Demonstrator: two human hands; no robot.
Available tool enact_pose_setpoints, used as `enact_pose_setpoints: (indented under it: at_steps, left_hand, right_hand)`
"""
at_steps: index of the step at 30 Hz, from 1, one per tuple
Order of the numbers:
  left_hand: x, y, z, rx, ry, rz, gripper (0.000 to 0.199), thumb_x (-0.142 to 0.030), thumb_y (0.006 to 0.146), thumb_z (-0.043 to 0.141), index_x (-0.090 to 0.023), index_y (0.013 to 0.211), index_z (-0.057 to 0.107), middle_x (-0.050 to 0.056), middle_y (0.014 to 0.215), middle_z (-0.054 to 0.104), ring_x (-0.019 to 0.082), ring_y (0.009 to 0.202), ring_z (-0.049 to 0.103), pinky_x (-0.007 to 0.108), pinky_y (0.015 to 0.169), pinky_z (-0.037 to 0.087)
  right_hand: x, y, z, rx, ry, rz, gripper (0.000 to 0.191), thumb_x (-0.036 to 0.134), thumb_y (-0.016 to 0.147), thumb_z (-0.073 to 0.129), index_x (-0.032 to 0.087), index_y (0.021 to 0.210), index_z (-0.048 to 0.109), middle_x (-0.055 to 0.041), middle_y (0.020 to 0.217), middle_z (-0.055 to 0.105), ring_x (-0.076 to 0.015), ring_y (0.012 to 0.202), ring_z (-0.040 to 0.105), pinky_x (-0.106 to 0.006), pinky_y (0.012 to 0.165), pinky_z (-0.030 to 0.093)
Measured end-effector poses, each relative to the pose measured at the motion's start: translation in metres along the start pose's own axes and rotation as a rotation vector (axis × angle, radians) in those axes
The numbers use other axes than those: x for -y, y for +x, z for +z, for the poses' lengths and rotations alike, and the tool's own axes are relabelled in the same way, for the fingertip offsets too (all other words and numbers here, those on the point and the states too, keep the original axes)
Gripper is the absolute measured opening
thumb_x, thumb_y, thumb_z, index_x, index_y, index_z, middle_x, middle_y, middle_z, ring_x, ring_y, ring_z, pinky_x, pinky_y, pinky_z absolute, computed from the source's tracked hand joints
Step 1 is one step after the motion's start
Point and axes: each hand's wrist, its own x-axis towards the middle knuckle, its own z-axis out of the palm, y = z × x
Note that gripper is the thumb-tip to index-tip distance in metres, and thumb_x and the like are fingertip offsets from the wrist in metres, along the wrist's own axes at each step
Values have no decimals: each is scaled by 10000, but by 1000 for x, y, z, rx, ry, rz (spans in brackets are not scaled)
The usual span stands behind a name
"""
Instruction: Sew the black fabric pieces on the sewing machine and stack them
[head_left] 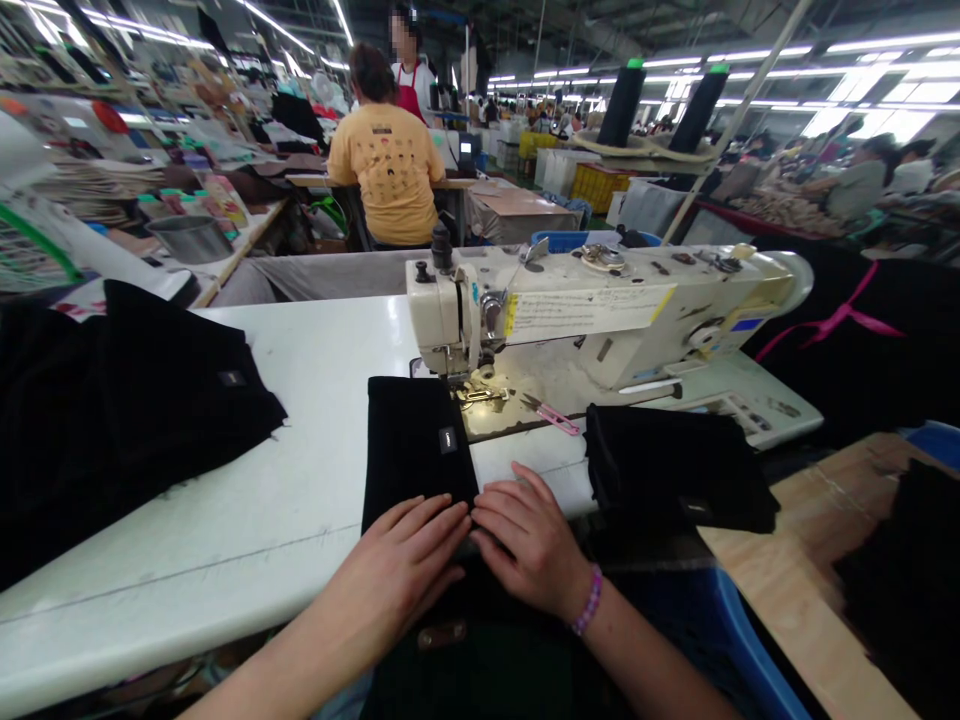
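A black fabric piece (pixel 409 440) with a small label lies on the white sewing table, its far edge by the needle area of the sewing machine (pixel 555 315). My left hand (pixel 409 555) is over its near part, fingers stretched across the cloth and thumb lower down. Meeting it fingertip to fingertip, my right hand (pixel 529 540) holds the fabric's right edge, fingers bent and thumb below. Cloth under both palms is hidden. Pink-handled thread snips (pixel 551 412) rest on the machine bed. To the right sits a folded black stack (pixel 675 465), also labelled.
More black cloth (pixel 127 420) covers the left of the white table (pixel 315 450). A blue bin (pixel 757 640) and a wooden board (pixel 795 540) stand at lower right. Two thread cones (pixel 621 105) rise behind the machine. A person in a yellow shirt (pixel 386 165) sits ahead.
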Motion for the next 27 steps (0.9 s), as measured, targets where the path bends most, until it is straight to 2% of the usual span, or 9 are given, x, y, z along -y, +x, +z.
enact_pose_setpoints:
  at_steps: [6,15,23,27]
  left_hand:
    - [13,7,0,-8,1,25,349,-304,1016,455,-132,1238,663,113,1228,725,258,1143,667,416,967,564]
    - [32,16,2,13,-67,-7,333,-295,1004,485,-171,1257,662,108,1231,721,253,1173,650,414,1001,546]
    - [49,22,7,5,-91,-38,352,-339,998,510,-188,1280,656,112,1260,704,255,1190,638,420,1020,531]
    - [57,28,6,27,-69,-21,351,-349,1004,495,-158,1235,676,120,1241,712,264,1171,649,424,995,545]
  right_hand:
    - [-5,7,3,48,-30,46,169,195,954,581,201,1098,669,-49,1058,757,-213,1078,641,-507,1162,347]
    - [-13,19,6,119,-55,106,191,248,949,618,225,1133,664,-49,1133,744,-246,1154,603,-555,1191,287]
    - [-20,34,7,165,-91,114,182,271,947,638,220,1117,677,-55,1168,735,-239,1141,605,-571,1218,223]
    - [-25,40,10,175,-103,117,163,271,941,654,216,1091,684,-46,1171,736,-234,1137,605,-559,1216,215]
